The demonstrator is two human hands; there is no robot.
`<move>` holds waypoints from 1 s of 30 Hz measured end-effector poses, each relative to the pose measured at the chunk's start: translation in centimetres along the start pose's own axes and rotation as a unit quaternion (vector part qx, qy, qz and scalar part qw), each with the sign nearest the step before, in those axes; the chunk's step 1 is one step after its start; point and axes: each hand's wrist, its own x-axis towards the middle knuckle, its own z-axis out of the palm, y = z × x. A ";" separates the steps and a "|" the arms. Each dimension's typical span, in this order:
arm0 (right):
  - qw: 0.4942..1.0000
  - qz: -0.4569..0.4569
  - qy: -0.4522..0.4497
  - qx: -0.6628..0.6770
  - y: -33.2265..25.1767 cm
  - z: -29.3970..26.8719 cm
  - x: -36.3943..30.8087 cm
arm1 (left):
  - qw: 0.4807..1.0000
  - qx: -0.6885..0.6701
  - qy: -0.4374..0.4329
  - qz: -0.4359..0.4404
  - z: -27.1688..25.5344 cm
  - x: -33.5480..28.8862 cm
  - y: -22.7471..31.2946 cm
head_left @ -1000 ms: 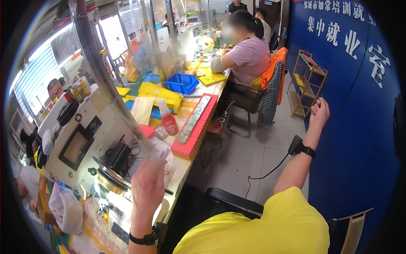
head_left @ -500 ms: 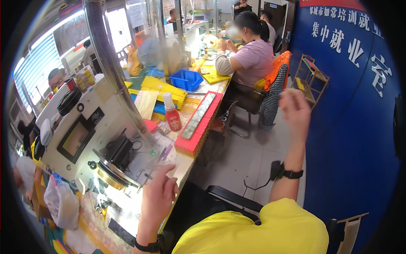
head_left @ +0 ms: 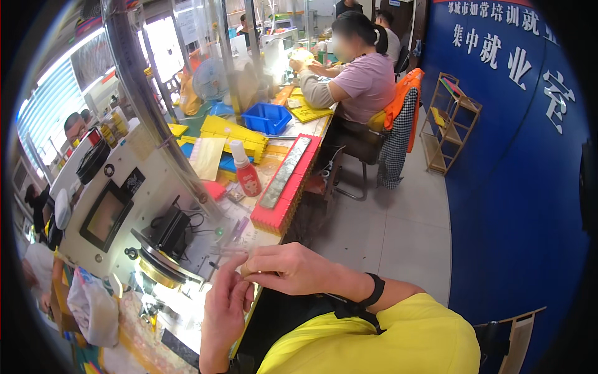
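Note:
My left hand (head_left: 226,306) and my right hand (head_left: 288,268) meet at the bench's near edge, fingertips touching. The right thumb and fingers are pinched against the left fingertips. Whatever lies between them, if anything, is too small to make out. Just left of my hands stands a white machine (head_left: 118,206) with a small dark screen and a brightly lit round brass-coloured part (head_left: 159,269). Beyond my hands, a red block with scalloped edges (head_left: 266,219) carries a long grey mottled strip (head_left: 285,173). Beside it is a red bottle with a white cap (head_left: 248,177).
A blue bin (head_left: 266,118) and yellow toothed trays (head_left: 233,136) sit farther along the bench. A co-worker in a pink top (head_left: 367,87) sits there, near a chair with an orange garment (head_left: 403,106). A wooden rack (head_left: 450,128) stands by the blue wall (head_left: 517,206). A white bag (head_left: 93,305) lies left.
My right hand has come down and left from its raised place over the floor to meet my left hand. The view has shifted slightly.

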 end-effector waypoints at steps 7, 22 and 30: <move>0.992 0.115 0.006 0.053 -1.0 0.4 -0.5 | 0.999 -0.040 -0.003 -0.021 0.1 -0.1 0.6; 0.979 0.155 -0.013 0.129 0.5 1.5 -1.8 | 0.992 -0.111 -0.021 -0.052 -0.9 -0.5 0.8; 0.986 0.136 0.016 0.098 0.0 2.2 -1.4 | 0.988 -0.128 -0.015 -0.079 -1.2 -0.3 1.3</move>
